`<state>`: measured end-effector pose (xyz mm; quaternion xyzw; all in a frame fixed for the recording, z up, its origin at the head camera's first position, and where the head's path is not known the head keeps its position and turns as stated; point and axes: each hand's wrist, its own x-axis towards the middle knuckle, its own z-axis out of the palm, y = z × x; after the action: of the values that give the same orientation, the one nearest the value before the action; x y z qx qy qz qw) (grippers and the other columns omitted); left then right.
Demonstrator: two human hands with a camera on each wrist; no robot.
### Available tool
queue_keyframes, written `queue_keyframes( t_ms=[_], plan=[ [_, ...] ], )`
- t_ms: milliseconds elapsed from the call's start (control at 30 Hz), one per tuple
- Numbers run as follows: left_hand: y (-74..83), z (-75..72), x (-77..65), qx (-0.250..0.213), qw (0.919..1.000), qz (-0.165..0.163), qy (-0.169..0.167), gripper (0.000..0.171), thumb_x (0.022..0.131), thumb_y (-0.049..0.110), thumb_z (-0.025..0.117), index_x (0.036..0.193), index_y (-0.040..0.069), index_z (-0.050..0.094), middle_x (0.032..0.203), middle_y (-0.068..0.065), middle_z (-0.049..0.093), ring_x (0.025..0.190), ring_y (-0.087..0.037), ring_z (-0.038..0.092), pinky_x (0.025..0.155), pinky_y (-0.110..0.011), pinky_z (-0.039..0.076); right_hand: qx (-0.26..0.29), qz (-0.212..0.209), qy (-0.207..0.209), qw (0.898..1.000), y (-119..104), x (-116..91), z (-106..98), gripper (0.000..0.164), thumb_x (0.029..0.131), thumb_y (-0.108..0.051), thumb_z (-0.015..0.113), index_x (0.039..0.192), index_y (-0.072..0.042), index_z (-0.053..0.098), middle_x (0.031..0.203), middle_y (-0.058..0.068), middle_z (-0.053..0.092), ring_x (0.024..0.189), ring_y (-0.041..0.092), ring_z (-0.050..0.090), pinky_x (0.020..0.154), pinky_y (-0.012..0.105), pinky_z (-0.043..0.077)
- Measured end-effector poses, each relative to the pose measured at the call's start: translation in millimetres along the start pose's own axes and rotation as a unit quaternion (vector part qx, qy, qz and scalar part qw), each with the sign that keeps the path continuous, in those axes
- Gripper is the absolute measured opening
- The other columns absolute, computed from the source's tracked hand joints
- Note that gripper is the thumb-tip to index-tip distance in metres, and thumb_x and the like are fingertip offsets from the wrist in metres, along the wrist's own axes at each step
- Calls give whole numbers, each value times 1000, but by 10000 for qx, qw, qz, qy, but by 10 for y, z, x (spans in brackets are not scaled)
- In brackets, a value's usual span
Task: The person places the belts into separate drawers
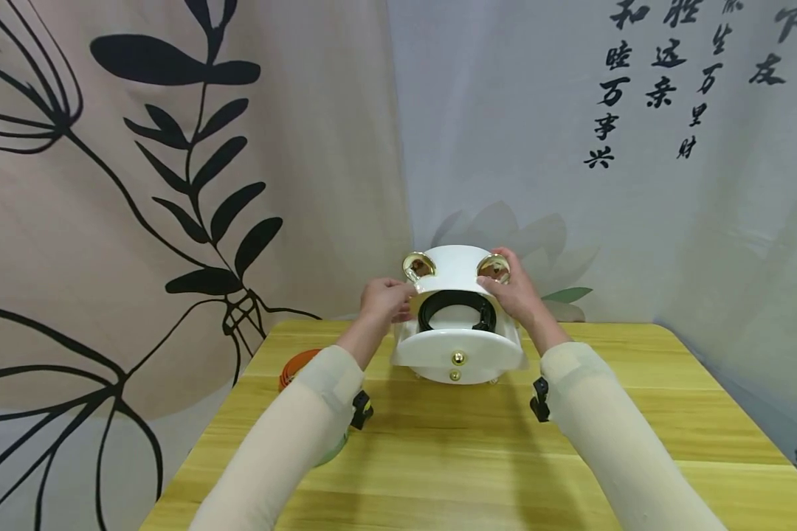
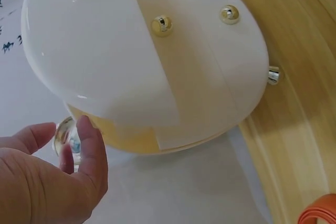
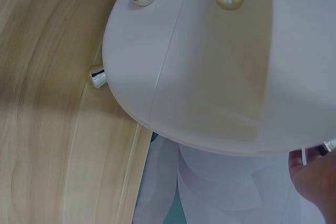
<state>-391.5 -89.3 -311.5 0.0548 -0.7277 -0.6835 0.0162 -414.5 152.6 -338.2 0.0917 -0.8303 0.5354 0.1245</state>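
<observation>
A white, rounded drawer box with gold round ears and gold ball knobs stands at the back of the table. Its upper drawer is pulled out, and a coiled black belt lies inside. My right hand grips the right gold ear, thumb at its lower edge and fingers behind. On the other side my left hand is beside the box, just below the left gold ear, fingers loosely bent. In the left wrist view the thumb and fingers stand on either side of that ear.
An orange coiled strap lies at the table's left, partly behind my left sleeve. Something green shows from under the same forearm. The box stands on short gold feet on the wooden table, with a printed cloth behind.
</observation>
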Motion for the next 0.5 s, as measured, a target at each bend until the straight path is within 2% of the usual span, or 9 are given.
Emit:
queue_keyframes(
  t_ms=[100,300,500],
  plan=[
    [6,-24,51,-8,9999,64,-103,24,83,-1,66,107,-4,63,97,-18,62,83,-26,61,79,-40,58,-14,-15,75,10000,10,32,20,64,98,-21,62,152,-16,26,122,24,49,110,37,47,95,48,38],
    [30,-83,138,82,9994,196,-270,20,85,4,68,104,-1,65,89,-10,60,82,-23,60,83,-44,57,-36,-5,167,9999,29,101,68,64,98,-20,62,152,-16,26,121,24,49,109,37,48,94,47,38],
    [58,-129,222,371,9980,317,-410,19,86,9,70,103,5,65,92,-7,61,87,-26,63,88,-48,54,-72,65,217,9997,34,162,111,65,98,-22,62,153,-18,25,124,24,49,112,37,48,96,48,38]
  ],
)
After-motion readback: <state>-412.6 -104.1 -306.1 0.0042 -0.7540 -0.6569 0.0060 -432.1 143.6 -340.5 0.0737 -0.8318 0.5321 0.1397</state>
